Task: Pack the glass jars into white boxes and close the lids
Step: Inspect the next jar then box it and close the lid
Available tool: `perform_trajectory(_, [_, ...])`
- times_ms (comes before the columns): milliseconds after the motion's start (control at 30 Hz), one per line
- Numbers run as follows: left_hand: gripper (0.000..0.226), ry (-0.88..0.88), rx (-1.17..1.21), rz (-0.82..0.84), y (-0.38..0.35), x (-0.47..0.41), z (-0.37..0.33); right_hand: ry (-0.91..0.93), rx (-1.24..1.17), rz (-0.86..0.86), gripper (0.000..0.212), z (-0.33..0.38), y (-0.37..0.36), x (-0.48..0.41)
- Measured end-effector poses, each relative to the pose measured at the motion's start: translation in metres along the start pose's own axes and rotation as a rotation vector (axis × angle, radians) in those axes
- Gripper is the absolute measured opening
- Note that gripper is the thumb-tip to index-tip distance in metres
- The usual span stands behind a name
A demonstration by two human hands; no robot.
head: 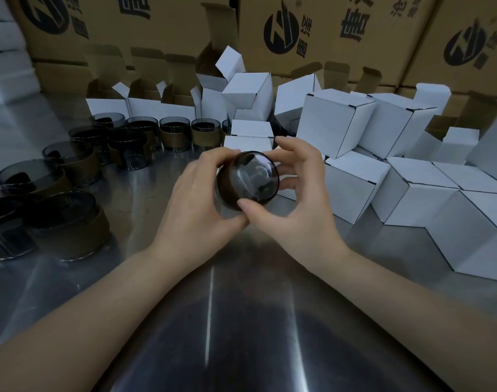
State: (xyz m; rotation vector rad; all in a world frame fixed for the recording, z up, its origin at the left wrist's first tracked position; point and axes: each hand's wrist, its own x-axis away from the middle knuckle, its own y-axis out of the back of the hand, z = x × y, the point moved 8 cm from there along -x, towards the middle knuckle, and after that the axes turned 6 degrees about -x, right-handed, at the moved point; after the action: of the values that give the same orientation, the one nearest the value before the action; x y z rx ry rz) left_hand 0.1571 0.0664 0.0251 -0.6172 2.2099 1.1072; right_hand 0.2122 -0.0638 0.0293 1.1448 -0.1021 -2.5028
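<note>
A smoky glass jar (248, 179) with a brown sleeve is held above the metal table, tipped so its round base faces me. My left hand (196, 205) grips its left side, fingers over the top and thumb below. My right hand (295, 193) holds the right side, thumb on the lower rim, fingers curled round the far edge. Several more sleeved jars (175, 131) stand in rows at the left. Open white boxes (145, 106) with raised flaps line the back left. Just behind the held jar stand two small closed white boxes (251, 137).
A pile of closed white boxes (411, 188) fills the right side. Large brown cartons (326, 32) form a wall along the back. White stacked material (4, 52) sits at the far left. The shiny metal table (213, 321) reaches to the near edge.
</note>
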Motion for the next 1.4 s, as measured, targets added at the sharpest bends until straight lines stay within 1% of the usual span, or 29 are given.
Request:
perform_trajectory(67, [0.069,-0.063,-0.074,-0.025,0.003,-0.001,-0.004,-0.125,-0.106,0.032,0.066,-0.01,-0.004,-0.001])
perform_trajectory(100, [0.068,-0.102,-0.106,-0.032,0.003,-0.001,-0.007,-0.197,-0.181,0.032,0.058,-0.015,-0.005,-0.001])
perform_trajectory(200, [0.072,-0.151,-0.164,-0.02,0.001,-0.004,-0.011,-0.455,-0.413,-0.043,0.031,-0.035,-0.007,-0.001])
perform_trajectory(233, [0.075,-0.162,-0.183,-0.012,-0.001,-0.004,-0.012,-0.576,-0.497,-0.053,0.031,-0.045,-0.01,0.0])
perform_trajectory(300, [0.079,-0.201,-0.223,0.003,-0.003,-0.004,-0.015,-0.761,-0.631,-0.004,0.041,-0.056,-0.018,0.005])
perform_trajectory(333, [0.08,-0.225,-0.236,0.006,-0.005,-0.003,-0.016,-0.814,-0.67,0.036,0.047,-0.057,-0.022,0.007])
perform_trajectory(400, [0.08,-0.259,-0.242,0.01,-0.005,-0.002,-0.018,-0.875,-0.73,0.091,0.05,-0.057,-0.025,0.011])
perform_trajectory(467, [0.078,-0.247,-0.246,0.023,-0.006,-0.002,-0.018,-0.874,-0.748,0.128,0.049,-0.056,-0.025,0.011])
perform_trajectory(533, [0.076,-0.219,-0.254,0.031,-0.006,-0.003,-0.015,-0.85,-0.741,0.122,0.048,-0.055,-0.024,0.01])
perform_trajectory(700, [0.067,-0.194,-0.264,0.007,-0.003,-0.003,-0.012,-0.732,-0.757,-0.02,0.047,-0.052,-0.014,0.006])
perform_trajectory(800, [0.059,-0.158,-0.25,-0.037,0.0,-0.001,-0.01,-0.671,-0.74,-0.131,0.062,-0.051,-0.003,0.004])
perform_trajectory(867, [0.054,-0.147,-0.212,-0.047,0.002,0.0,-0.012,-0.643,-0.673,-0.155,0.071,-0.052,-0.001,0.005])
perform_trajectory(900, [0.052,-0.138,-0.187,-0.048,0.002,0.0,-0.013,-0.63,-0.639,-0.16,0.072,-0.052,-0.001,0.005])
perform_trajectory(1000, [0.049,-0.071,-0.091,-0.037,0.002,0.003,-0.012,-0.591,-0.59,-0.18,0.063,-0.051,0.0,0.005])
perform_trajectory(1067, [0.048,-0.044,-0.044,-0.035,0.001,0.004,-0.011,-0.581,-0.549,-0.188,0.061,-0.05,0.002,0.005])
perform_trajectory(1133, [0.049,-0.026,-0.004,-0.037,0.001,0.004,-0.01,-0.57,-0.565,-0.184,0.056,-0.049,0.002,0.004])
perform_trajectory(1200, [0.048,0.059,0.116,-0.033,0.001,0.004,-0.003,-0.567,-0.648,-0.192,0.041,-0.047,0.002,0.002])
perform_trajectory(1267, [0.046,0.176,0.284,-0.01,-0.001,0.004,0.006,-0.562,-0.67,-0.183,0.024,-0.044,0.001,0.001])
perform_trajectory(1300, [0.046,0.22,0.358,0.001,-0.002,0.004,0.009,-0.553,-0.646,-0.175,0.023,-0.044,0.0,0.001])
perform_trajectory(1400, [0.052,0.318,0.555,0.005,-0.006,0.004,0.014,-0.499,-0.57,-0.149,0.029,-0.04,-0.002,0.002])
